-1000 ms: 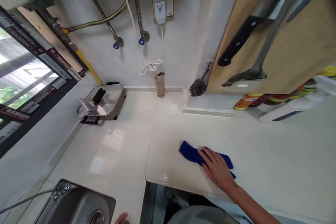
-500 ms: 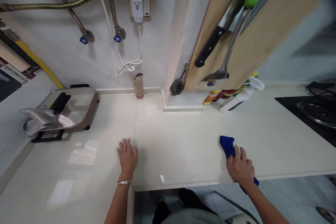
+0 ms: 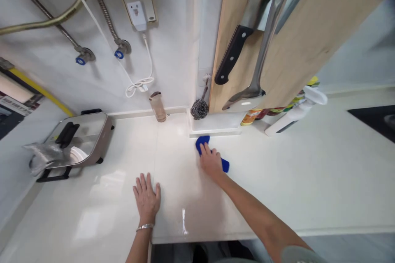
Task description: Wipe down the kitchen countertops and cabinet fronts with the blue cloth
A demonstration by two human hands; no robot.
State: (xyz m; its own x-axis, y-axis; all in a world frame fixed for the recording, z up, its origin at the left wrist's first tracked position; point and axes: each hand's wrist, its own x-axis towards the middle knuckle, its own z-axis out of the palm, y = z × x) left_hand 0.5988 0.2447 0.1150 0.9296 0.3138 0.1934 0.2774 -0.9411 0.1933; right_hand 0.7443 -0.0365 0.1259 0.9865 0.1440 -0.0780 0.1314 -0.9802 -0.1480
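My right hand (image 3: 211, 161) presses a blue cloth (image 3: 203, 141) onto the white countertop (image 3: 182, 172), close to the ledge at the foot of the wall corner. The cloth shows beyond the fingertips and again on the right side of the hand. To the left, my left hand (image 3: 147, 198) lies flat on the counter with its fingers spread, holding nothing. A silver bracelet (image 3: 145, 227) circles that wrist.
An electric pan (image 3: 103, 135) with a glass lid stands at the far left. By the wall are a small brownish bottle (image 3: 158, 107), a hanging steel scourer (image 3: 199, 109), a board with a knife (image 3: 233, 54), and a white spray bottle (image 3: 290, 115). A black hob (image 3: 376, 119) is right.
My right hand has slid the blue cloth left and away from me, from the front edge to the wall ledge. My left hand stays flat on the counter. The view has shifted.
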